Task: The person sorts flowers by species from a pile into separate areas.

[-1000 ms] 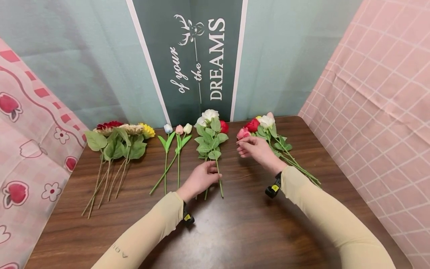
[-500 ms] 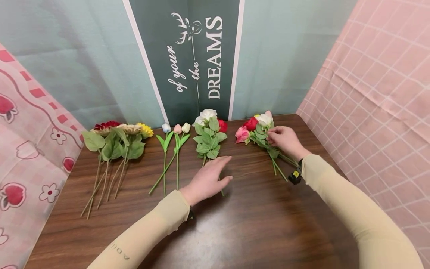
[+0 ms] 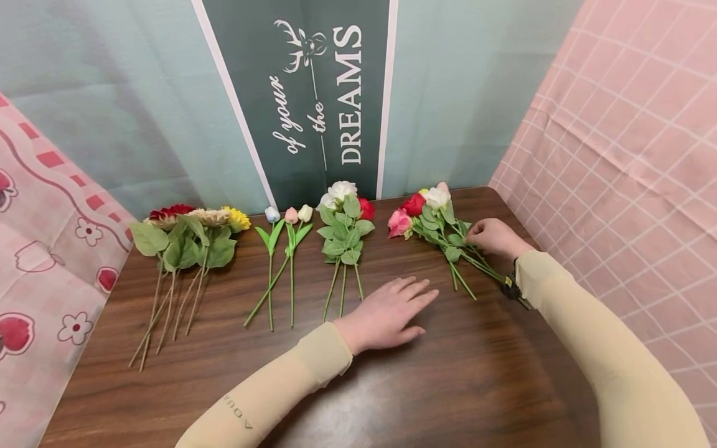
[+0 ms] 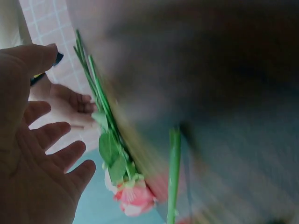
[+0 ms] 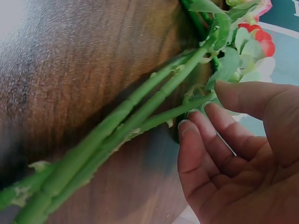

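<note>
On the right of the table in the head view lies a bunch of roses with a pink rose, a red rose and a white rose. My right hand is at its stems, and in the right wrist view the thumb and fingers pinch a thin green rose stem just below the leaves. My left hand hangs over the table with fingers spread and holds nothing. Beside it lies a middle bunch with white flowers, a red flower and bare stems.
Tulips in blue, pink and cream lie left of the middle bunch. Farther left is a bunch of dark red, beige and yellow flowers with long stems. A curtain stands behind the table, and patterned cloths hang at both sides.
My left hand has left the middle bunch's stems and moved right, its fingers spreading. My right hand has moved right from the pink rose, along the bunch to its stems. Some stems now lie apart.
</note>
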A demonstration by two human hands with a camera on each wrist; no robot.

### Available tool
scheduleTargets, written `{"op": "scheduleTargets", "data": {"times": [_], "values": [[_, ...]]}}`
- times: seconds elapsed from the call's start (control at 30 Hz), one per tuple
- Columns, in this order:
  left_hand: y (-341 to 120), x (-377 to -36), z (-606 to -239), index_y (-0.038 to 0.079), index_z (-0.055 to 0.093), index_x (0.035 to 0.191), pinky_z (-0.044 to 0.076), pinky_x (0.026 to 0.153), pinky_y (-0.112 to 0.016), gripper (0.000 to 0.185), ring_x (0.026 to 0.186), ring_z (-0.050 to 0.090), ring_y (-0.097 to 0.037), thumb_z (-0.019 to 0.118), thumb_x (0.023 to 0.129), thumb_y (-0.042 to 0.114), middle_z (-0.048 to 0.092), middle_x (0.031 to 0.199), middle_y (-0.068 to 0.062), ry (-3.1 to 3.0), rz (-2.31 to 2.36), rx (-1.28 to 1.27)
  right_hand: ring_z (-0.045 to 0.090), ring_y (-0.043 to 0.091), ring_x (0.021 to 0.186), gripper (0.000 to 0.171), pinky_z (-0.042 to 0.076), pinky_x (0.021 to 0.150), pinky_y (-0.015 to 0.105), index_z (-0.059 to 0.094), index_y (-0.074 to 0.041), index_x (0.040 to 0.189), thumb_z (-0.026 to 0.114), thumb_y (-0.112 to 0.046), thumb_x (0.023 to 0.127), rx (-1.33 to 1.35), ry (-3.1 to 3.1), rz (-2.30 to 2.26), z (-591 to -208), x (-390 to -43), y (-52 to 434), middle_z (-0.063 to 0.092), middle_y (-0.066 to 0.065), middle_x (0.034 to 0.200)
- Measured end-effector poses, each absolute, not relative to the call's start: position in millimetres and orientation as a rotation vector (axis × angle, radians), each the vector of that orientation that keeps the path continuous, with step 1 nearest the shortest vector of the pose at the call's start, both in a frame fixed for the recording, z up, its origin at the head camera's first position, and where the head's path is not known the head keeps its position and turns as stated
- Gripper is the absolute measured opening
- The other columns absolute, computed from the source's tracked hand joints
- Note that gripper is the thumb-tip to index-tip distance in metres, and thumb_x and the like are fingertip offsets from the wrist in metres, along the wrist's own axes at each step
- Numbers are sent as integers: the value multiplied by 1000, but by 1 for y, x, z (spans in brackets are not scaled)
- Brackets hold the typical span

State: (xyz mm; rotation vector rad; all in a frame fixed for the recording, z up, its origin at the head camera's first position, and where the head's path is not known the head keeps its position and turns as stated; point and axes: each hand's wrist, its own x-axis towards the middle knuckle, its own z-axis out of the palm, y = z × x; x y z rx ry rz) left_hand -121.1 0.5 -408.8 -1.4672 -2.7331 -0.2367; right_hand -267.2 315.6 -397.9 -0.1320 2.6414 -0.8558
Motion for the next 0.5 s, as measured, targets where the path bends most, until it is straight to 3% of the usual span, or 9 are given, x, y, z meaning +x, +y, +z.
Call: {"op": "scheduleTargets", "data": {"times": [0.1, 0.2, 0.5], "values": [[8, -116, -411, 16, 36, 161, 25, 123, -41, 73, 149, 34, -31, 62, 100, 48, 37, 162, -10, -2718, -223, -1522, 52, 19, 64, 24, 53, 65, 38, 64, 1, 83, 64, -16, 101, -140, 2627, -858, -403, -268, 316, 53, 3, 67], [13, -113, -413, 17, 36, 161, 24, 123, -41, 72, 149, 33, -30, 61, 101, 48, 36, 163, -10, -2717, -227, -1545, 50, 19, 61, 28, 51, 63, 37, 57, -4, 76, 62, -13, 102, -145, 2620, -851, -406, -268, 316, 49, 1, 64], [14, -111, -416, 17, 36, 160, 25, 122, -41, 71, 149, 34, -29, 60, 101, 48, 37, 163, -9, -2714, -256, -1559, 52, 18, 60, 22, 45, 60, 33, 62, 1, 84, 61, -12, 102, -143, 2708, -773, -401, -262, 328, 55, 5, 69]]}}
